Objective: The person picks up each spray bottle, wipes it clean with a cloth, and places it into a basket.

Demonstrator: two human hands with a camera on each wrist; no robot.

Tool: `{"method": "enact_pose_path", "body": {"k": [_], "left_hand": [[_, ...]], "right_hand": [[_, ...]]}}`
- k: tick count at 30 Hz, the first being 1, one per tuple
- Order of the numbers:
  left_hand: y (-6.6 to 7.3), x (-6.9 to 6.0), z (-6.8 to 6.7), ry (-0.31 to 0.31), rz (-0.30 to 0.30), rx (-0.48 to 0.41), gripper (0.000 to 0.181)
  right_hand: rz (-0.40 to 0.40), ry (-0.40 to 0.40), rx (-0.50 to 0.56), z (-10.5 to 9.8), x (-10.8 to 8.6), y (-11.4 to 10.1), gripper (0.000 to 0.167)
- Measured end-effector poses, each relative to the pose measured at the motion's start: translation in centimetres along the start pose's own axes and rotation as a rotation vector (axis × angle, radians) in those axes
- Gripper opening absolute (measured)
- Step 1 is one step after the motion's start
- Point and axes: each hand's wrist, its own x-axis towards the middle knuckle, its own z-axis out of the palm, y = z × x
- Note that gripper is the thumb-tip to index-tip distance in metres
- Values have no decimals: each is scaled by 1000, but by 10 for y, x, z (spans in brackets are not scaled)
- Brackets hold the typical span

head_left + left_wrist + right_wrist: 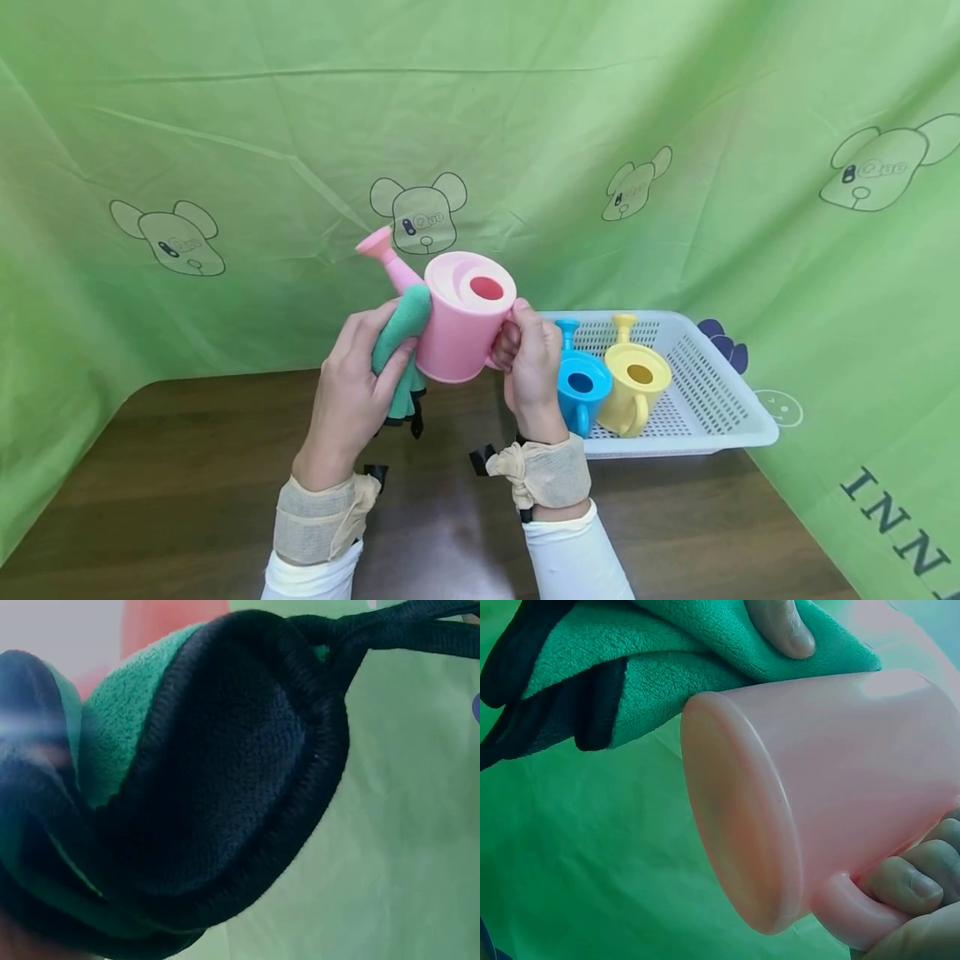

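A pink toy watering can (pixel 461 333) is held up above the table, its spout pointing to the upper left. My right hand (pixel 531 358) grips it by the handle, the fingers curled through the loop in the right wrist view. In my left hand (pixel 356 383) is a folded green cloth (pixel 402 325) with dark edging, pinched between thumb and fingers. The cloth touches the can's side below the spout. Close up, the left wrist view is filled by the cloth's dark border (pixel 225 772) and its loop; the left fingers are mostly hidden there.
A white perforated basket (pixel 712 442) stands on the right of the brown wooden table (pixel 187 483). Inside it are a blue watering can (pixel 581 383) and a yellow watering can (pixel 637 379). A green curtain (pixel 300 125) with printed bear heads hangs behind and around the table.
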Motion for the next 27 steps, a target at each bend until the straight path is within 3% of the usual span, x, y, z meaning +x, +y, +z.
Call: {"method": "enact_pose_path", "body": {"k": [10,18,27], "left_hand": [[7,-2,4,-96,-9,-12,51],[6,-4,5,-192,-52,38,47],[-1,-5,1,-213,-53,127,47]], "right_hand": [[-17,79,12,-3,2,-3,55],[-96,155,87,-6,2,-8,53],[-134,151,77,-7,3,-14,52]]}}
